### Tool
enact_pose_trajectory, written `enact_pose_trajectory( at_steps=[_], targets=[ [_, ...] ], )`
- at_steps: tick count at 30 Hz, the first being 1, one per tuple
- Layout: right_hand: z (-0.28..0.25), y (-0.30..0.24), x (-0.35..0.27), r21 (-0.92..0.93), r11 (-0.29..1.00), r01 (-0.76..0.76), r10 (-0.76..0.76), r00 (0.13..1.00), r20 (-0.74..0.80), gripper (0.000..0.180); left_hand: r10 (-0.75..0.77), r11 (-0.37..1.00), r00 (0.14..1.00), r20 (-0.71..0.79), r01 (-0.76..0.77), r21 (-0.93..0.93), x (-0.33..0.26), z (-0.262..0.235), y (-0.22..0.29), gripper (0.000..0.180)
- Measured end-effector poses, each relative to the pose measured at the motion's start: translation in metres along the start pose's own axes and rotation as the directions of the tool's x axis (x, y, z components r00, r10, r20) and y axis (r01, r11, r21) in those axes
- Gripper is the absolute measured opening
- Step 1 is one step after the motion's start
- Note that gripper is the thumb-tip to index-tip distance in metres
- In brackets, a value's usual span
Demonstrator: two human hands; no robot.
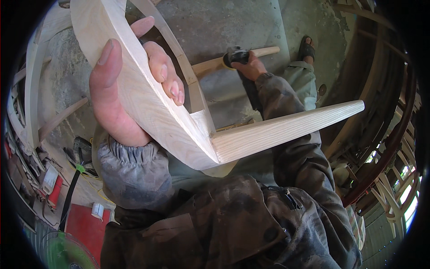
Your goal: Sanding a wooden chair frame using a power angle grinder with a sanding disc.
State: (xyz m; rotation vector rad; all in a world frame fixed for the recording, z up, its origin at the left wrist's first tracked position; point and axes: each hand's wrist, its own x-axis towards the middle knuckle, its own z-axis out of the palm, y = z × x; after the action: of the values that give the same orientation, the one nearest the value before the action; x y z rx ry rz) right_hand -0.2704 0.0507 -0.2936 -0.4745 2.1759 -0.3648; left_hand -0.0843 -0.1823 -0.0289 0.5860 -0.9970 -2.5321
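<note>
My left hand [117,112] is closed round a pale wooden chair frame [148,107], thumb on the near face and fingers over the far edge. The frame is raised close to me and tilted, with one tapered leg [286,130] reaching out to the right. Farther off, my right hand [251,67] grips a black hand-held power sander [237,55]. The sander's round pad sits at another tapered wooden leg [264,51] of the frame; I cannot tell whether it touches. Part of the sander's dark body shows below the hand.
Curved wooden parts [33,89] crowd the left side, and more wooden frames [394,193] are stacked at the right. At the lower left are a green fan [67,253], a red panel [87,224] and a white cup-like item [97,210]. My sandalled foot [307,48] is on the concrete floor.
</note>
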Motion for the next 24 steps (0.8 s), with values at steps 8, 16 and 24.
enact_pose_trajectory(
  at_steps=[8, 16, 24],
  targets=[
    [-0.047, 0.031, 0.005, -0.013, 0.988, -0.155, 0.15, 0.968, -0.201, 0.091, 0.016, 0.999, 1.0, -0.023, -0.016, 0.032, 0.004, 0.0, 0.005, 0.065],
    [0.016, 0.005, -0.013, 0.175, 0.984, 0.041, -0.017, 0.99, -0.14, 0.082, -0.013, 1.0, 0.999, 0.035, 0.013, -0.002, 0.031, 0.0, 0.01, 0.061],
    [0.042, -0.061, -0.039, 0.165, 0.981, 0.097, -0.112, 0.99, 0.082, 0.085, -0.008, 1.0, 1.0, -0.001, 0.008, 0.021, 0.027, -0.005, 0.014, 0.06]
  ],
)
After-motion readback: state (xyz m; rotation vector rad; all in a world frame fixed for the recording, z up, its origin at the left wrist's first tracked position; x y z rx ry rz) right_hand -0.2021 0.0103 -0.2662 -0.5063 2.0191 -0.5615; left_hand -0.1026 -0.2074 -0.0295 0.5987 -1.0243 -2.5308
